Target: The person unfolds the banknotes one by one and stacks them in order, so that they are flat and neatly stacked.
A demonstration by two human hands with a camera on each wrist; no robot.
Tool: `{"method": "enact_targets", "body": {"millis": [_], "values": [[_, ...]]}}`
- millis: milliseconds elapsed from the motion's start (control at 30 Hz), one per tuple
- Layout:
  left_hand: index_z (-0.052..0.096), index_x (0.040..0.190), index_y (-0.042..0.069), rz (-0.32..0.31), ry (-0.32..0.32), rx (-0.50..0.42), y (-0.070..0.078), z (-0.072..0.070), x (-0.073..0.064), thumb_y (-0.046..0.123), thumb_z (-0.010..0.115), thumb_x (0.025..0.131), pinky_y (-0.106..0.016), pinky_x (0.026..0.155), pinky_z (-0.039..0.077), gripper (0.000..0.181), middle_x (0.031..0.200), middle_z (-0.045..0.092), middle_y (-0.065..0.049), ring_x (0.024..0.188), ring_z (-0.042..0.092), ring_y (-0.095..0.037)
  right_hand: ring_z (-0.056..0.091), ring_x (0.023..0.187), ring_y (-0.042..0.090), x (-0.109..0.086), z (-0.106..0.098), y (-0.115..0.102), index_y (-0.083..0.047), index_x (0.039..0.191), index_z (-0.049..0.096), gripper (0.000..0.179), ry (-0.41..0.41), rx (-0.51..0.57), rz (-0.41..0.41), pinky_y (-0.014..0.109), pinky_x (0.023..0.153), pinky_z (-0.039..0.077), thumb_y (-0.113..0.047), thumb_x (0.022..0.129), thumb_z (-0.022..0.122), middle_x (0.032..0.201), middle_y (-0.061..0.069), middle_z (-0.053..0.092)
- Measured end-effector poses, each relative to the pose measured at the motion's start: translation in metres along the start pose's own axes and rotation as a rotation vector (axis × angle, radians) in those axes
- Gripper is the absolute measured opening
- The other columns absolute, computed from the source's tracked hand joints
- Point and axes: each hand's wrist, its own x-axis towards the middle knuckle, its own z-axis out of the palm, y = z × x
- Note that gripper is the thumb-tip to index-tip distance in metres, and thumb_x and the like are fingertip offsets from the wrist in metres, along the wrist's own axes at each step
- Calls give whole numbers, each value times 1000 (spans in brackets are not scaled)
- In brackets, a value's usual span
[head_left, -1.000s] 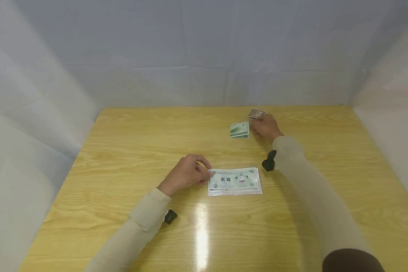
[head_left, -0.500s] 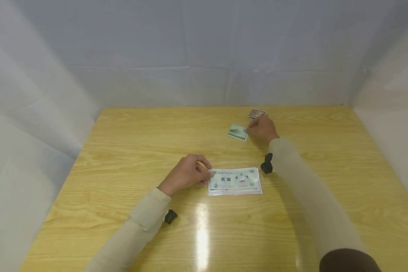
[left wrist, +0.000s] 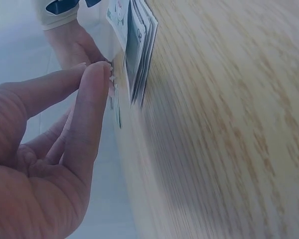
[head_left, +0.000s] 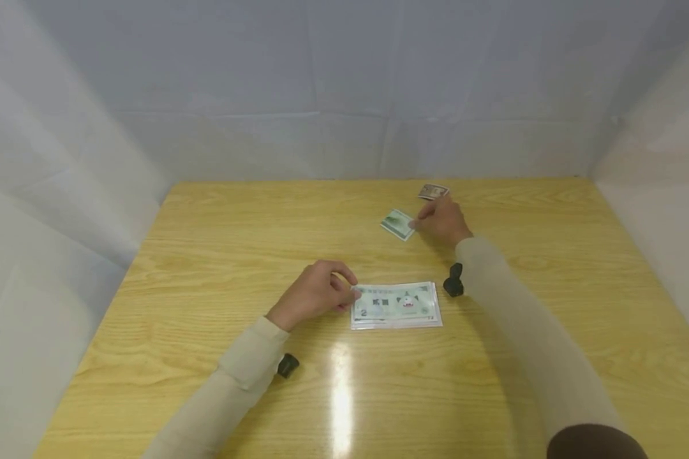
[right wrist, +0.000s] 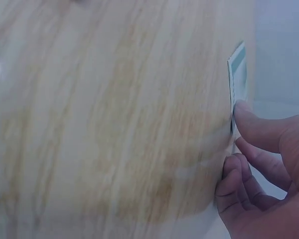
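A stack of pale green banknotes (head_left: 387, 309) lies mid-table in the head view, its top note printed with a 2. My left hand (head_left: 316, 293) hovers at the left edge of this stack, thumb and forefinger bent toward each other. In the left wrist view, the fingertips (left wrist: 95, 69) sit beside the raised top note (left wrist: 118, 20), with nothing visible between them. Farther back, my right hand (head_left: 444, 220) pinches the right end of a small green folded banknote (head_left: 397, 224). Seen from the right wrist, the thumb (right wrist: 259, 127) lies over the fold and the other fingers curl beneath.
Near the table's back edge, a brownish banknote (head_left: 433, 191) lies just beyond my right hand. White sheeting (head_left: 344, 140) closes off the back and both sides of the wooden table (head_left: 207, 242). Dark wrist devices (head_left: 453, 280) hang at both sleeves.
My right hand has taken hold of the green folded banknote, which has turned and shifted slightly left toward me. The left hand and the stack have stayed in place.
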Motion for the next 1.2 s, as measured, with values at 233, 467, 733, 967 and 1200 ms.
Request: {"method": "enact_targets", "body": {"millis": [233,467,733,967,1200], "values": [[69,107,1,-16,23,29,3,1,1,10,74,93,-35,64,63,18,86,72,-10,72,71,-24,64,106,40,-3,4,0,7,106,72,20,0,-15,-97,50,97,52,-9,94,72,110,25,70],[73,108,7,22,116,171,-1,-4,12,18,71,96,-33,77,60,16,97,72,-3,89,69,-18,65,106,36,-7,10,-4,3,110,73,19,-64,31,-109,48,97,54,-9,95,71,113,22,71],[66,126,0,-5,133,92,-5,-5,27,15,64,101,-39,97,56,30,122,69,-12,114,64,-25,67,103,31,-14,22,-8,-1,108,75,17,-125,37,-189,45,93,56,-9,93,73,109,16,73],[62,132,-2,-72,138,-136,-7,-4,38,11,60,102,-39,100,54,33,127,66,-14,119,61,-26,68,100,30,-21,28,-15,0,106,76,16,-158,49,-249,44,93,56,-6,91,74,106,16,74],[60,130,-8,-120,135,-377,-10,-3,46,3,59,99,-33,102,53,33,128,64,-20,118,62,-28,69,98,29,-25,32,-20,-1,104,76,15,-168,46,-253,43,92,57,-7,91,76,104,14,75]]}}
